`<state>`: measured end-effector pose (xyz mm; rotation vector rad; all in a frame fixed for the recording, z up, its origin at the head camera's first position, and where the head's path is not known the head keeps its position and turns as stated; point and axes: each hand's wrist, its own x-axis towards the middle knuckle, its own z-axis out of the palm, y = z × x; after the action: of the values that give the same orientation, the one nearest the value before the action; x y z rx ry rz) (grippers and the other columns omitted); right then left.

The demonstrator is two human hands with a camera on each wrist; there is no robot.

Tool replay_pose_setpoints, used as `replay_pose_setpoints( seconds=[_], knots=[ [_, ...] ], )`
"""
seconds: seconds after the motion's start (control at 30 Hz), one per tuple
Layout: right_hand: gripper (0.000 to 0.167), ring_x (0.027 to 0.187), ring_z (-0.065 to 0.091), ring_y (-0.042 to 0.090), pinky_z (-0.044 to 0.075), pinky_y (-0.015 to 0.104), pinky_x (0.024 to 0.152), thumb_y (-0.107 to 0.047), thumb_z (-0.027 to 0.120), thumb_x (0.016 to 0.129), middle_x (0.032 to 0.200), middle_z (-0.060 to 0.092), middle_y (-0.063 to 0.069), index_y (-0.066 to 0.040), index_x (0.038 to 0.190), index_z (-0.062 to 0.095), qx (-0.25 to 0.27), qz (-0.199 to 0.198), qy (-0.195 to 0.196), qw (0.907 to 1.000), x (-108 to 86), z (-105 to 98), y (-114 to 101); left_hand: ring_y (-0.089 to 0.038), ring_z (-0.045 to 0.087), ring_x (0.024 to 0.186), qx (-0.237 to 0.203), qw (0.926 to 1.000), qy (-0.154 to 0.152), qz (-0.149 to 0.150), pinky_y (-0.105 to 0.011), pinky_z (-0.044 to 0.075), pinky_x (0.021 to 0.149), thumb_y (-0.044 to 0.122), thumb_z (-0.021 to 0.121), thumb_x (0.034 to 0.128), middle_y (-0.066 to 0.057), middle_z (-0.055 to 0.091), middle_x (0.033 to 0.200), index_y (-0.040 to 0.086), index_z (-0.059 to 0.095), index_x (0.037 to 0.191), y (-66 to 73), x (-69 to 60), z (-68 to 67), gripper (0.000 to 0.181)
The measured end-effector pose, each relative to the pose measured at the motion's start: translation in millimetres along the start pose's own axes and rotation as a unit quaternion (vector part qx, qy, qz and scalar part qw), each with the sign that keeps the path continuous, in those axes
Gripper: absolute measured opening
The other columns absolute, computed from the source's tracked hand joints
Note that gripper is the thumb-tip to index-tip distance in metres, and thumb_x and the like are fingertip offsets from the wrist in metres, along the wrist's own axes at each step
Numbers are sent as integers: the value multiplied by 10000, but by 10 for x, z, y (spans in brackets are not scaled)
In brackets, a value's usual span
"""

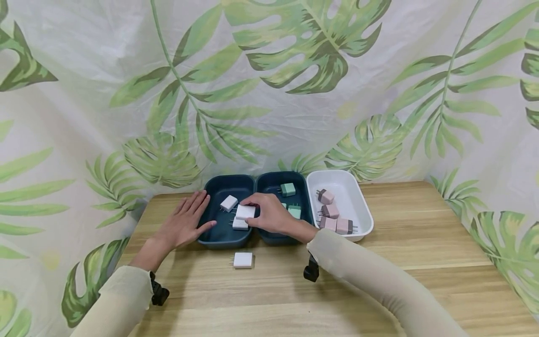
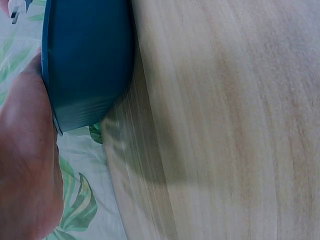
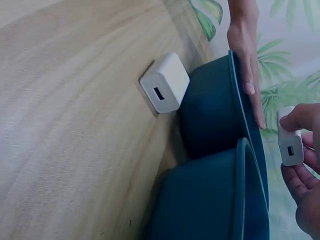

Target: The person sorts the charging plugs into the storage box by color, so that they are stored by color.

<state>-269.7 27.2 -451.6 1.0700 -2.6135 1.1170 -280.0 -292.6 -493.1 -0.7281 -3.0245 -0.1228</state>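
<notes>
A white USB wall charger (image 3: 289, 137) is pinched between the thumb and fingers of my right hand (image 1: 271, 213), over the left dark blue bin (image 1: 225, 238). Two more white chargers lie in that bin, one (image 1: 229, 203) farther back and another (image 1: 240, 224) partly hidden under the held one. My left hand (image 1: 185, 219) rests on the bin's left rim with fingers straight. On the wooden table in front of the bin lies a white charger (image 1: 243, 260), its USB port (image 3: 159, 93) facing the right wrist camera.
A second dark blue bin (image 1: 273, 179) adjoins on the right, holding green chargers (image 1: 288, 189), partly hidden by my right hand. Beside it stands a white bin (image 1: 358, 206) with several pink chargers (image 1: 330, 210). A leaf-patterned cloth (image 1: 294, 117) hangs behind the wooden table (image 1: 421, 224).
</notes>
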Motion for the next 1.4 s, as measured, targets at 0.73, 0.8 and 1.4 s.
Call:
replay_pose_setpoints(
  seconds=[0.73, 0.8, 1.4],
  knots=[
    [406, 1054, 686, 167, 570, 293, 910, -156, 840, 925, 1256, 741, 68, -87, 1315, 746, 123, 334, -115, 9993, 280, 130, 285, -388, 71, 1638, 101, 9997, -208, -88, -615, 93, 1294, 679, 425, 1063, -169, 96, 1777, 58, 167, 1704, 18, 26, -2, 929],
    [406, 1053, 685, 165, 570, 295, 913, -154, 839, 925, 1257, 741, 70, -87, 1314, 747, 153, 370, -123, 9991, 295, 151, 307, -390, 79, 1636, 137, 9997, -203, -83, -619, 108, 1291, 684, 420, 1063, -169, 100, 1777, 53, 177, 1701, 16, 28, 4, 930],
    [421, 1079, 684, 167, 560, 307, 978, -170, 842, 928, 1255, 746, 70, -79, 1325, 740, 356, 624, -59, 9974, 411, 263, 416, -413, 109, 1628, 97, 9998, -163, -42, -624, 123, 1289, 634, 445, 1077, -190, 110, 1771, 26, 176, 1695, 1, 15, -15, 908]
  ],
)
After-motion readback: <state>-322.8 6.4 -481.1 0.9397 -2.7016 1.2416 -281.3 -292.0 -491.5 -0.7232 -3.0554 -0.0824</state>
